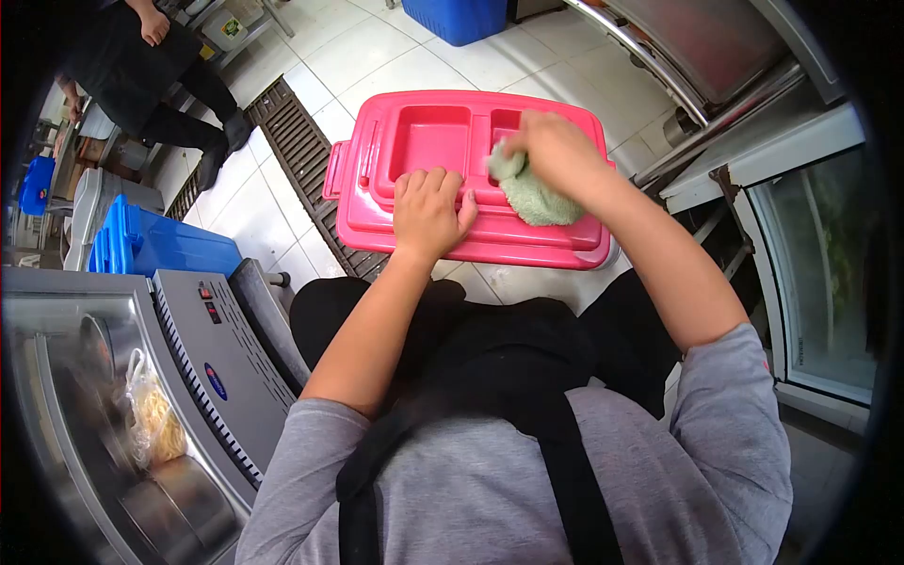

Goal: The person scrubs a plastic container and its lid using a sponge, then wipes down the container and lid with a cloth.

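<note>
1. The pink plastic lid (431, 141) lay in front of the person, above the white tiled floor (381, 68), with two recesses in its raised panel and a handle (336, 170) at its left end.
2. The left hand (430, 215) was palm down on the lid, its fingers slightly bent and close together, gripping nothing. The fingertips touched the panel at the near edge of the larger recess, and the thumb stood apart, toward the right hand.
3. The right hand (557, 160) was over the lid's right half, beside the smaller recess. Its fingers were curled closed around a green cloth (544, 200); blur hid the exact place of the fingertips.
4. One bunched end of the cloth stuck out to the left of those fingers, by the smaller recess, while the broader part spread beneath the hand and wrist, against the near right part of the lid. The left thumb was near the cloth but apart from it.
5. A slotted drain grate (290, 127) ran along the floor to the left of the lid, and a co-worker in dark clothes (141, 66) stood beyond it.
</note>
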Tool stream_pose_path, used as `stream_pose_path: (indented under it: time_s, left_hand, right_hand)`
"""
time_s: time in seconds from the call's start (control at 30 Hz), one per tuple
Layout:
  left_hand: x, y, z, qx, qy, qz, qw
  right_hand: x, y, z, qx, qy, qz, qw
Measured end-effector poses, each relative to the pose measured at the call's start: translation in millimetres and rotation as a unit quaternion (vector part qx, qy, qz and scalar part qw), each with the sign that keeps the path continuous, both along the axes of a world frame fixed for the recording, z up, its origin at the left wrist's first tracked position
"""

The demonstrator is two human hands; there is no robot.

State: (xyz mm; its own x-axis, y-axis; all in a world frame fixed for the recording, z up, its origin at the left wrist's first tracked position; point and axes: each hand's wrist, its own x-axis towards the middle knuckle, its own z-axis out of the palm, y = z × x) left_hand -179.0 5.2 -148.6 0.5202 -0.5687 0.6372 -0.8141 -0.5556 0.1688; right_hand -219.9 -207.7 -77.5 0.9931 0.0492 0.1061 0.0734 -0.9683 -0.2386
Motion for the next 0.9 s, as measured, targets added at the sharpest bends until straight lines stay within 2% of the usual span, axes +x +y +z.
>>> stream_pose_path:
  time_s: [0.03,0.07,0.13,0.17,0.23,0.27,0.3,0.33,0.37,0.43,0.5,0.57,0.6,0.63,0.7,0.73,0.83,0.87,0.9]
  left_hand:
    - [-0.7,1.3,-1.6,0.0,0.001,0.003,1.0]
    - [0.0,1.5,-1.7,0.0,0.003,0.002,1.0]
    - [-0.1,0.8,-1.9,0.009,0.009,0.009,1.0]
    - [0.7,-1.0,-0.5,0.007,0.008,0.006,1.0]
    - [-1.2,-0.9,1.5,-0.002,0.002,-0.003,1.0]
    - [-1.4,-1.4,2.3,0.0,-0.002,-0.002,1.0]
    - [-1.3,-2.1,2.8,0.0,-0.004,-0.005,1.0]
    - [-0.7,-2.6,3.3,-0.005,-0.008,-0.005,1.0]
    - [-1.8,-1.9,2.5,-0.009,-0.009,-0.005,1.0]
    - [-4.3,-0.2,0.9,-0.005,-0.001,-0.002,1.0]
    - [-3.6,-1.2,4.0,-0.001,-0.002,-0.006,1.0]
    - [-3.7,-1.4,4.6,0.002,0.001,0.001,1.0]
    - [-4.3,-0.5,4.1,0.002,0.0,0.003,1.0]
    - [-4.4,-1.1,4.6,-0.012,-0.004,-0.002,1.0]
    - [-4.4,-0.4,4.1,-0.026,-0.006,-0.004,1.0]
    - [-4.1,0.0,3.9,-0.028,-0.006,-0.005,1.0]
    - [-2.1,1.7,3.0,-0.019,0.003,-0.004,1.0]
    - [-1.9,2.9,3.1,-0.008,0.013,-0.006,1.0]
    - [-1.4,4.2,3.0,-0.01,0.016,-0.004,1.0]
  right_hand:
    - [8.9,-8.2,-10.1,0.041,-0.016,-0.052,0.998]
    - [17.3,-10.3,-12.1,0.041,-0.014,-0.053,0.998]
    - [30.7,-7.6,-17.0,0.138,0.049,-0.084,0.986]
    - [37.0,1.5,-15.3,0.136,0.048,-0.087,0.986]
    - [47.9,19.1,-16.8,0.234,0.204,-0.131,0.942]
    - [45.7,15.9,-24.9,0.236,0.201,-0.134,0.941]
    - [41.9,13.3,-36.4,0.391,0.168,-0.146,0.893]
    - [40.1,10.7,-40.2,0.534,0.132,-0.15,0.821]
    - [43.7,3.2,-41.3,0.534,0.133,-0.149,0.821]
    - [52.7,-11.4,-42.7,0.709,0.295,-0.145,0.624]
    - [55.1,-11.6,-50.8,0.696,0.311,-0.136,0.633]
    - [63.4,-8.3,-52.8,0.622,0.353,-0.093,0.693]
    - [64.2,-10.9,-52.5,0.528,0.358,-0.081,0.766]
    - [67.3,-10.5,-52.1,0.526,0.358,-0.078,0.768]
    - [73.2,-10.7,-52.1,0.418,0.447,-0.021,0.791]
    - [73.0,-9.8,-50.8,0.439,0.455,-0.029,0.774]
    - [66.1,-12.7,-40.2,0.44,0.444,-0.034,0.78]
    - [56.0,-8.9,-32.7,0.432,0.383,-0.05,0.815]
    - [47.1,-10.8,-33.0,0.343,0.334,0.007,0.878]
